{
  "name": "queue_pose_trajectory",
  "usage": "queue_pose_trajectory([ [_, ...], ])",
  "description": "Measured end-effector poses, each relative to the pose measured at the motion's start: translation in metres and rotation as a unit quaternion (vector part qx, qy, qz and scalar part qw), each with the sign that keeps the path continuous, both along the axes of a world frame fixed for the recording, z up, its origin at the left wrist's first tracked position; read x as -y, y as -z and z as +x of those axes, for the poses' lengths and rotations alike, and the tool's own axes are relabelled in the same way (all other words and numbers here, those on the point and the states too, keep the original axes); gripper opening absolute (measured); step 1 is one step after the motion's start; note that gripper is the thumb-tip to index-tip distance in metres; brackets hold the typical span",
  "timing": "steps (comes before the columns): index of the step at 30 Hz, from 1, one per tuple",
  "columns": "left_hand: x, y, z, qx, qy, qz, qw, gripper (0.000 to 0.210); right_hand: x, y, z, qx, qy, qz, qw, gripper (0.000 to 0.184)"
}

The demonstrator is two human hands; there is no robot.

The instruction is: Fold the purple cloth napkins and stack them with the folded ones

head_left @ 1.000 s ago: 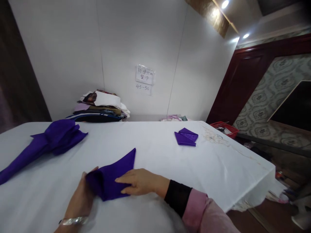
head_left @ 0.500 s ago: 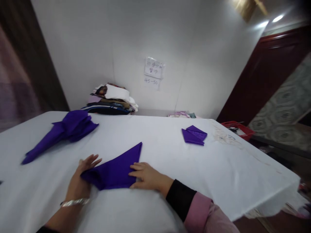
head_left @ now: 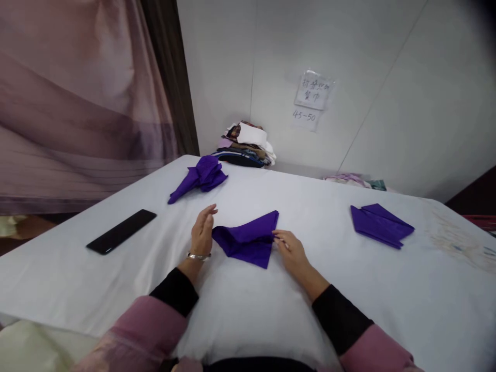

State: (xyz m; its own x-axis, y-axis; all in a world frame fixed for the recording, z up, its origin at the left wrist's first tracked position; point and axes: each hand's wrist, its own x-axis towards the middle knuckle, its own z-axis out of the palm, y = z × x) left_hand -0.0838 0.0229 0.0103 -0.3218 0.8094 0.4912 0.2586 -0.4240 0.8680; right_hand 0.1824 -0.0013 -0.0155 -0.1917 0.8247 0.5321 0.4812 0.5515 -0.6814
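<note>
Centrally in the frame, a matte purple cloth (head_left: 248, 252) lies folded to a point, its left end hollow and shadowed. The right hand (head_left: 292, 252) pinches its right edge; the left hand (head_left: 201, 233), fingers extended, stands at the hollow, contact unclear. Upper left, a sheer pink curtain (head_left: 89, 88) is cut off.

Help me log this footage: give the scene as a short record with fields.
Left hand: open, at the left end of the folded purple cloth
Right hand: apparently pinching its right edge
Surface: white cloth-covered table
Left side: crumpled purple cloth, flat black rectangular slab
Right side: second folded purple cloth
Behind: multicoloured clothes pile, handwritten white paper sign
</note>
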Motion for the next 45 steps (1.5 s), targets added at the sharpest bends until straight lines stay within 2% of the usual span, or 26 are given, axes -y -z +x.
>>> queue_pose_trajectory([
  [2,0.006,-0.002,0.002,-0.071,0.019,0.037,0.997,0.047,0.000,-0.009,0.003,-0.033,0.037,-0.017,0.999,0.019],
  [5,0.013,-0.004,0.006,-0.108,0.062,0.065,0.990,0.048,0.000,-0.023,0.008,-0.098,0.060,-0.063,0.991,0.018],
  [9,0.020,-0.007,0.011,-0.141,0.127,0.084,0.978,0.049,0.000,-0.045,0.014,-0.246,0.052,-0.128,0.959,0.022],
  [13,0.029,-0.011,0.018,-0.223,0.217,0.034,0.950,0.049,0.003,-0.075,0.021,-0.330,0.031,-0.081,0.940,0.020],
  [16,0.035,-0.011,0.025,-0.286,0.290,0.005,0.913,0.048,0.003,-0.100,0.026,-0.326,0.046,-0.008,0.944,0.017],
  [18,0.038,-0.009,0.030,-0.278,0.326,-0.006,0.904,0.050,0.003,-0.117,0.026,-0.307,0.058,0.033,0.949,0.016],
  [21,0.044,-0.008,0.037,-0.221,0.353,-0.018,0.909,0.060,0.001,-0.140,0.018,-0.266,0.067,0.069,0.959,0.016],
  [24,0.051,-0.009,0.045,-0.161,0.353,-0.024,0.921,0.065,-0.008,-0.149,-0.001,-0.218,0.028,0.059,0.974,0.016],
  [26,0.053,-0.008,0.051,-0.125,0.327,-0.057,0.935,0.047,-0.022,-0.145,-0.016,-0.184,-0.024,0.021,0.982,0.019],
  [28,0.051,-0.005,0.054,-0.076,0.289,-0.120,0.947,0.028,-0.038,-0.132,-0.029,-0.144,-0.071,-0.023,0.987,0.027],
  [31,0.042,0.003,0.052,0.039,0.231,-0.194,0.953,0.029,-0.055,-0.104,-0.039,-0.066,-0.083,-0.056,0.993,0.053],
  [32,0.038,0.004,0.050,0.074,0.213,-0.201,0.953,0.028,-0.056,-0.093,-0.038,-0.034,-0.082,-0.059,0.994,0.055],
  [36,0.030,-0.001,0.039,0.203,0.179,-0.206,0.940,0.029,-0.031,-0.048,-0.021,0.133,-0.121,-0.091,0.979,0.040],
  [40,0.028,-0.014,0.028,0.305,0.166,-0.203,0.915,0.031,0.003,-0.009,0.003,0.211,-0.107,-0.120,0.964,0.046],
  [43,0.025,-0.019,0.022,0.326,0.157,-0.205,0.909,0.030,0.014,0.007,0.012,0.206,-0.096,-0.103,0.968,0.035],
  [45,0.023,-0.019,0.020,0.332,0.166,-0.209,0.905,0.030,0.013,0.008,0.016,0.178,-0.081,-0.092,0.976,0.029],
])
